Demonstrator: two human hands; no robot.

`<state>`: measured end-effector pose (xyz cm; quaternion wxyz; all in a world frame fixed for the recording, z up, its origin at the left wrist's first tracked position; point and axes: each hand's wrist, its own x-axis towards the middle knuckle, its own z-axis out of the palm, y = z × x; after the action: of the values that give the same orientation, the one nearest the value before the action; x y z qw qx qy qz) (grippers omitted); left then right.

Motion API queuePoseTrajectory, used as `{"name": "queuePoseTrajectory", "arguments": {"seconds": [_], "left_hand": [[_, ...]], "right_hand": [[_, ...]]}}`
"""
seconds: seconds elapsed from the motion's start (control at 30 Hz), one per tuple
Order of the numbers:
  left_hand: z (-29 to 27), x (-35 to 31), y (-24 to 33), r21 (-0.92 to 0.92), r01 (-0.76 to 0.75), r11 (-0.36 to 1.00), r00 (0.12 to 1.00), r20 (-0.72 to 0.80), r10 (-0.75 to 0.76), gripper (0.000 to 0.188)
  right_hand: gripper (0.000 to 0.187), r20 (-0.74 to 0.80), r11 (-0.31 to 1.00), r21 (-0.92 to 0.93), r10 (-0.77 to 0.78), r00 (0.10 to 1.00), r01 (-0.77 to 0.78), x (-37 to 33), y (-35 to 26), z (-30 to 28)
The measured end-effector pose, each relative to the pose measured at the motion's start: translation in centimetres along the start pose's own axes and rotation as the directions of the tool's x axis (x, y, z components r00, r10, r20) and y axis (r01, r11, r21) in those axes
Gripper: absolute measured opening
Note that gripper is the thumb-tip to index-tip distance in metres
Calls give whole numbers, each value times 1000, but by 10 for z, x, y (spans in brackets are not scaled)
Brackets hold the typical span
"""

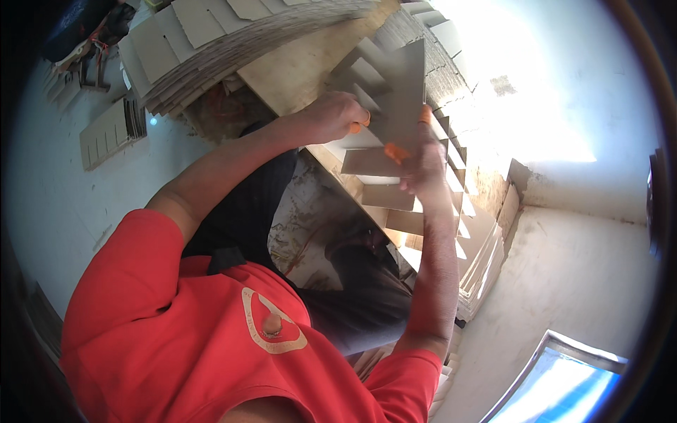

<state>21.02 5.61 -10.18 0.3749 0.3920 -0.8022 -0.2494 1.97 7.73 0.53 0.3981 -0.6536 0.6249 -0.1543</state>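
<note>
An upright grey-brown cardboard sheet stands tilted over the work table, slightly blurred. My right hand grips its lower right part, with orange covers on the thumb and a finger. To the left of the sheet, my left hand is closed, an orange cover showing on a fingertip; what it pinches, if anything, is hidden. Below and around the sheet lies a partition of crossed cardboard strips, its upright pieces standing apart from one another. Part of the partition is hidden behind my right hand and forearm.
A wooden table top carries a large pile of cardboard sheets at the far left. More cardboard stacks stand at the back and on the right. Slotted cardboard pieces lie at left. A blue-lit framed panel is lower right.
</note>
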Motion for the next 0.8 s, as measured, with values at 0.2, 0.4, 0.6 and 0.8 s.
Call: {"name": "queuePoseTrajectory", "arguments": {"seconds": [0.2,0.4,0.6,0.8], "left_hand": [[-1,5,7,15,93,996,995,37,-93,17],[2,8,-6,115,-1,993,1000,6,0,30],[-2,28,6,243,-166,956,986,63,155,85],[16,90,-20,311,-289,905,950,209,231,88]], "right_hand": [[79,137,874,-487,76,988,0,6,2,27],[67,271,965,-248,155,950,-86,15,-15,2],[74,-548,759,-642,-356,756,-108,47,133,-82],[88,-226,919,-385,-7,974,-83,9,166,-96]]}}
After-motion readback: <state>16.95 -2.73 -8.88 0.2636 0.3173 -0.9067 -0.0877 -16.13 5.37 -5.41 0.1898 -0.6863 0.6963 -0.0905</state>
